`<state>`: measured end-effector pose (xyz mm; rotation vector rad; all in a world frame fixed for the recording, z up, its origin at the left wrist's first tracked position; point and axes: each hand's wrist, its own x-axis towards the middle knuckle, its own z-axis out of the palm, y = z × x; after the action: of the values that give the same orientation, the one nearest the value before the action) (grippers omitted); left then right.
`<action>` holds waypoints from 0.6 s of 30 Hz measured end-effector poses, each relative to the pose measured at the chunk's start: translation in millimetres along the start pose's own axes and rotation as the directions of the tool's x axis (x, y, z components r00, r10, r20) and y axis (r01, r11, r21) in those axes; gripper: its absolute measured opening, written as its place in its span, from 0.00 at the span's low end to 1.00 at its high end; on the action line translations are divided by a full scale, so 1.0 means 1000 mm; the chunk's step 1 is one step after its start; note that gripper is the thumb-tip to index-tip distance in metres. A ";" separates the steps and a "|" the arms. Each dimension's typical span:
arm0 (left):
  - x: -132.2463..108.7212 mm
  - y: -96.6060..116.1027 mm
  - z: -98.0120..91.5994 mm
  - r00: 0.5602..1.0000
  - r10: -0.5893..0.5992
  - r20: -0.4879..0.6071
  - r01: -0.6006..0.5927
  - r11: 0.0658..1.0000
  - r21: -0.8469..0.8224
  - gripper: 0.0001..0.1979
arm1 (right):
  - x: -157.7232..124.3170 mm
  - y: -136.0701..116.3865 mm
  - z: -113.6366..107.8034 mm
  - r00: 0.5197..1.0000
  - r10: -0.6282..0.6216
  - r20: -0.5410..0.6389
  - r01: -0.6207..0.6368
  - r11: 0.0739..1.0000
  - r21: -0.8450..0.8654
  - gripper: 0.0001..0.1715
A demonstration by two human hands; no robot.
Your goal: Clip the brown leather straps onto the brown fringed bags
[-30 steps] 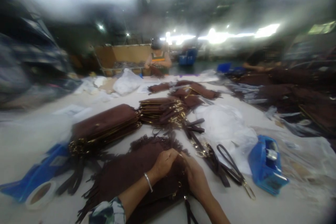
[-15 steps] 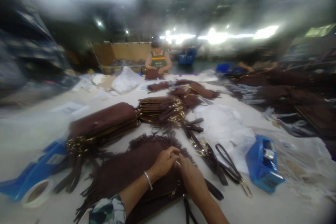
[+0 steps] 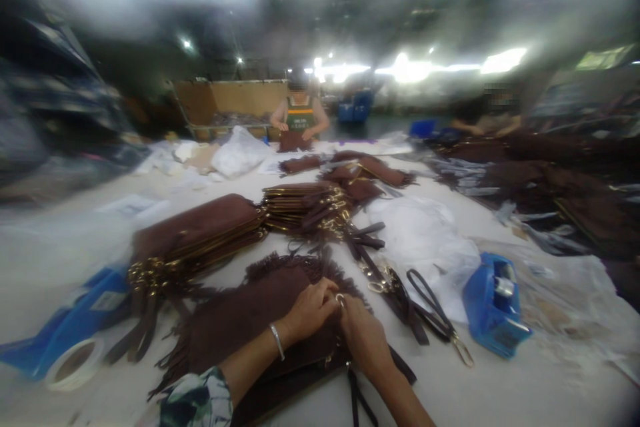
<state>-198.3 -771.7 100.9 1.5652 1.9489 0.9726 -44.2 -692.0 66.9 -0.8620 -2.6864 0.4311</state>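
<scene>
A dark brown fringed bag (image 3: 250, 310) lies flat before me, with a gold clasp near its lower right part. Over its right side, my left hand (image 3: 313, 310) and my right hand (image 3: 363, 330) meet at the fingertips, both closed in a pinch. A small shiny ring (image 3: 341, 298) shows at the right fingers; whether it is worn or is metal hardware I cannot tell. What the fingertips pinch is hidden. Just right of the hands lie dark wrist straps (image 3: 400, 293) with gold clips, one a separate loop (image 3: 433, 307).
Stacked brown pouches (image 3: 200, 230) and another pile (image 3: 295, 207) stand behind the bag. Blue tape dispensers stand left (image 3: 95, 313) and right (image 3: 495, 307), with a tape roll (image 3: 75, 363) at left. White plastic (image 3: 425, 247) covers the right middle. A co-worker (image 3: 300, 117) handles a pouch across the table.
My hands stay together over the bag, with the right fingers more curled and the shiny ring more visible. The view has shifted slightly. The co-worker's hands have moved a little apart.
</scene>
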 end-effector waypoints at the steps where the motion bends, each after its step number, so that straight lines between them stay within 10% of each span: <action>1: -0.008 0.005 -0.004 0.998 0.057 0.030 -0.059 0.997 0.056 0.14 | -0.005 0.003 0.001 1.000 0.020 -0.016 -0.020 1.000 0.023 0.17; 9: -0.047 0.021 -0.005 0.935 0.195 0.298 -0.311 0.854 0.418 0.27 | -0.049 0.009 0.025 0.996 0.020 -0.089 -0.017 0.999 0.041 0.18; 18: -0.041 0.015 -0.011 0.965 0.189 0.180 -0.233 0.935 0.268 0.11 | -0.047 -0.004 0.032 0.986 0.020 -0.164 -0.016 1.000 0.025 0.19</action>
<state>-186.3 -811.8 115.9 1.9838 1.9083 0.6435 -21.1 -729.4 31.4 -0.8754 -2.5203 0.3773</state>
